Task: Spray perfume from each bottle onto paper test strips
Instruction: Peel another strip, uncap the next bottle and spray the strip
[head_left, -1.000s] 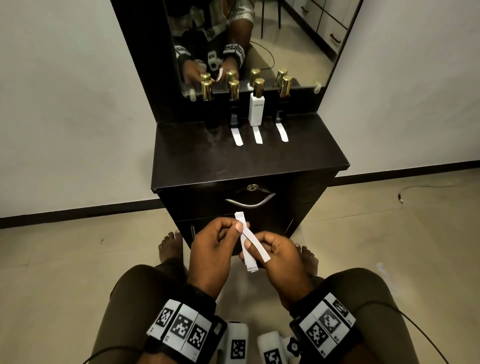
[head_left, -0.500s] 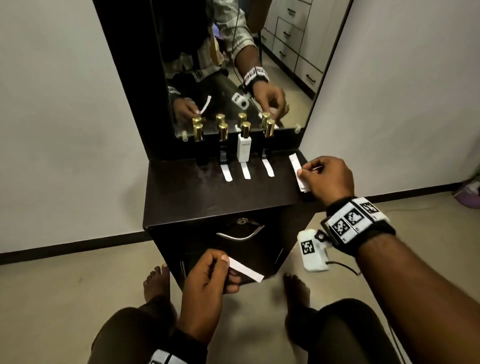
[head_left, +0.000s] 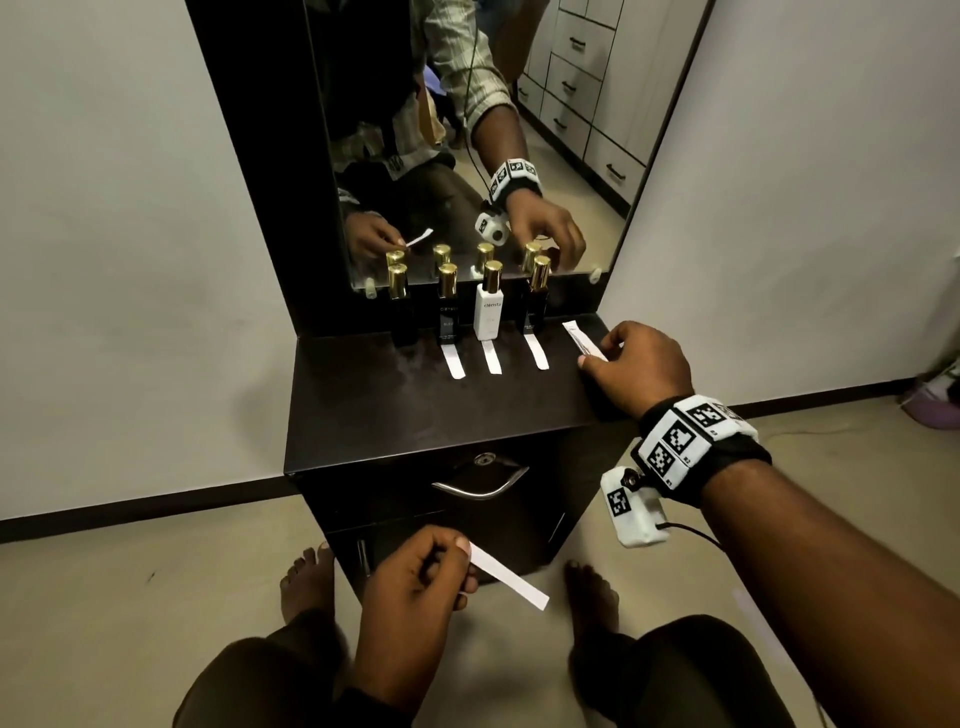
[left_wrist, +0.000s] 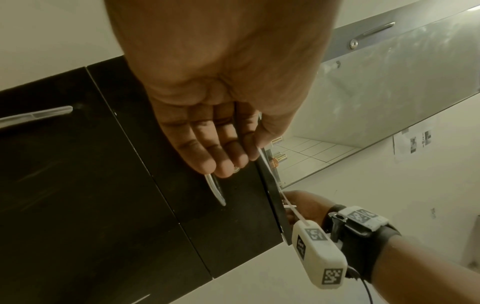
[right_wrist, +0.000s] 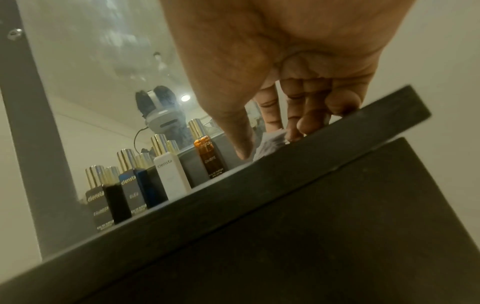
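Four gold-capped perfume bottles stand in a row against the mirror: black, dark blue, white and amber. A paper strip lies in front of each of the three right-hand bottles; none lies before the black one. My right hand pinches the near end of a stack of strips lying at the dresser top's right edge. My left hand pinches a single strip low in front of the drawer.
The dark dresser top has bare room in front of the laid strips. Below it is a drawer with a metal handle. A mirror rises behind the bottles. Bare feet rest on the tiled floor; walls flank both sides.
The hands have parted. My right hand carried the stack up from my lap to the dresser's right edge, while my left hand stayed low with one strip.
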